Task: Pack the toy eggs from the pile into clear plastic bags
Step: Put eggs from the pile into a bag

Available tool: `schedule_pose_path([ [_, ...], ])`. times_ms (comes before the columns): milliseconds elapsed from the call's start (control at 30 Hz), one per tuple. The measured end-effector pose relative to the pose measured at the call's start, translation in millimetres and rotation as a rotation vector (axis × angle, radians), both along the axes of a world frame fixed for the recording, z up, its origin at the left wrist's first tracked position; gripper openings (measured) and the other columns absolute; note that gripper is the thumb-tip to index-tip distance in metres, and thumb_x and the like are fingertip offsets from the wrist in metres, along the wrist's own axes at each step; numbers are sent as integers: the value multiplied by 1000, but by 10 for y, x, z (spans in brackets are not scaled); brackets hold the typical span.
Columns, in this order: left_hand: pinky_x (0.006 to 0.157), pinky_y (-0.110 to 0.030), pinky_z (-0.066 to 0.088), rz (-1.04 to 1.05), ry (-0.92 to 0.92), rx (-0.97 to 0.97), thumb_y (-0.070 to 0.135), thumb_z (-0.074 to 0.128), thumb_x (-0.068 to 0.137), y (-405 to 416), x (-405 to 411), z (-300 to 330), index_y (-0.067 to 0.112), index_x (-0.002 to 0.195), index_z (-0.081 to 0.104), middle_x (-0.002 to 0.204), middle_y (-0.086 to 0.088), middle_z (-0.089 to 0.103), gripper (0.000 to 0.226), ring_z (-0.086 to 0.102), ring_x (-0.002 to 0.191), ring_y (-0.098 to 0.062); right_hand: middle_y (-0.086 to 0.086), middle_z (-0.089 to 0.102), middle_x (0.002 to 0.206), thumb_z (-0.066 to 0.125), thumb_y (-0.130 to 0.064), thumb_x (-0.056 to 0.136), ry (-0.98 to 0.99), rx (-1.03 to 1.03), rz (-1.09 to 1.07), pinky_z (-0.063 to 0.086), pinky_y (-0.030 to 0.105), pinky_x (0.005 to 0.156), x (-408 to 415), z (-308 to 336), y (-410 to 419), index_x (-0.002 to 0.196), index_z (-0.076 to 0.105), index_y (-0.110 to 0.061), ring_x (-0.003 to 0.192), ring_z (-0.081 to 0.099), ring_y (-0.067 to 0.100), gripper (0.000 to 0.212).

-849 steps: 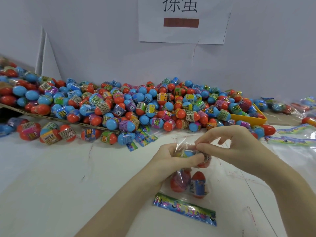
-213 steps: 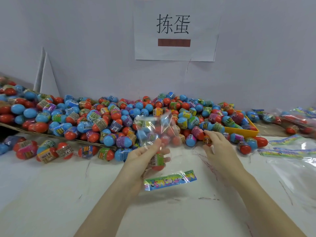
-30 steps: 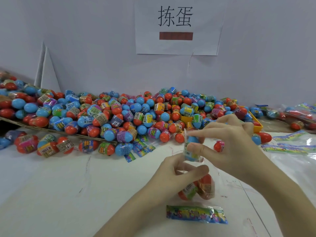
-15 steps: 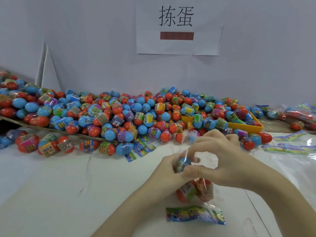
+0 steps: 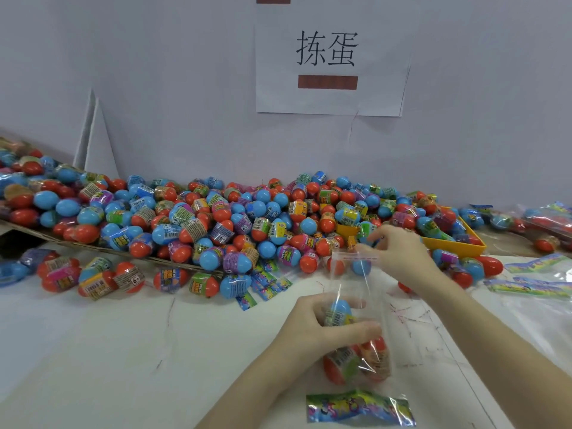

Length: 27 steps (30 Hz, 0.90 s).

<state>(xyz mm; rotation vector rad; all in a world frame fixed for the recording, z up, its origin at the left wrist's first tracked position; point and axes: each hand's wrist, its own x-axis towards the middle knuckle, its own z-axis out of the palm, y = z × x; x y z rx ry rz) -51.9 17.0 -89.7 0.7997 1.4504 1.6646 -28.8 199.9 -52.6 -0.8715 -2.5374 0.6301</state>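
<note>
Fingers (image 5: 349, 331) of the left hand (image 5: 312, 326) curled round a clear plastic bag (image 5: 356, 305) holding blue-and-red toy eggs (image 5: 340, 311), right hand (image 5: 399, 255) pinching its top edge beside the heaped pile (image 5: 216, 221); thin film liable to slip, spilling eggs.

The right hand (image 5: 399, 255) has left the left hand (image 5: 322, 326) and reached ahead to the pile (image 5: 216, 218); the egg (image 5: 339, 311) it carried now sits inside the bag (image 5: 359, 320).
</note>
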Motion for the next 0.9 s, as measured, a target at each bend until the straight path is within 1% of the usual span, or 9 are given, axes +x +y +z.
schedule_pose_path([
  [67, 78, -28, 56, -33, -8, 10, 7, 80, 67, -13, -12, 2, 17, 94, 67, 92, -9, 74, 32, 70, 88, -21, -3, 54, 84, 67, -36, 81, -58, 10, -20, 39, 24, 58, -33, -115, -34, 100, 56, -14, 70, 45, 11, 31],
  [167, 74, -26, 55, -47, 10, 3, -1, 80, 65, -18, -24, 1, 18, 92, 67, 92, -10, 74, 35, 69, 86, -19, -12, 43, 72, 72, -49, 72, -34, -55, -27, 29, 16, 50, -28, -198, -99, 91, 49, -22, 63, 38, 3, 40],
  [400, 75, -25, 55, -56, 23, -17, -2, 79, 67, -17, -27, 12, 15, 98, 66, 93, -10, 74, 38, 69, 88, -19, -1, 55, 92, 74, -5, 73, 228, -347, 28, 45, 23, 61, 166, -48, -79, 111, 50, -18, 79, 55, 12, 47],
  [500, 76, -26, 55, -51, 28, -30, 1, 79, 67, -15, -23, 17, 15, 101, 65, 92, -8, 74, 40, 70, 88, -19, 2, 58, 102, 70, 2, 73, 435, -465, 74, 44, 20, 60, 357, 128, -151, 104, 55, -24, 85, 57, 12, 43],
  [567, 78, -29, 56, -36, 33, -31, 2, 80, 67, -16, -15, 21, 16, 101, 65, 92, -8, 74, 39, 70, 88, -20, 3, 61, 103, 73, -1, 69, 589, -558, 154, 45, 21, 65, 501, 257, -244, 98, 59, -28, 90, 61, 16, 42],
  [700, 81, -31, 56, 9, 27, -29, 3, 80, 67, -10, 14, 22, 16, 99, 65, 90, -9, 74, 38, 70, 90, -22, -9, 68, 89, 74, -32, 46, 740, -674, 428, 53, 16, 67, 723, 489, -530, 93, 65, -30, 82, 67, 10, 49],
  [767, 80, -30, 56, 24, 29, -24, 3, 80, 67, -1, 28, 13, 17, 96, 66, 89, -8, 74, 36, 70, 89, -21, -14, 69, 84, 73, -39, 45, 701, -570, 496, 50, 11, 65, 754, 518, -651, 90, 65, -32, 78, 66, 4, 46],
  [833, 80, -30, 56, 27, 27, -9, 2, 80, 66, 2, 44, 11, 18, 94, 66, 88, -9, 74, 35, 70, 90, -22, -17, 67, 85, 68, -49, 50, 564, -272, 471, 44, 6, 71, 743, 473, -741, 90, 61, -38, 83, 60, -2, 42],
  [900, 80, -29, 55, 22, 36, 5, 1, 80, 66, 4, 58, 10, 18, 93, 67, 88, -9, 74, 34, 70, 89, -21, -25, 57, 91, 69, -44, 61, 441, -12, 433, 36, 4, 77, 706, 408, -774, 90, 53, -46, 90, 51, -2, 33],
])
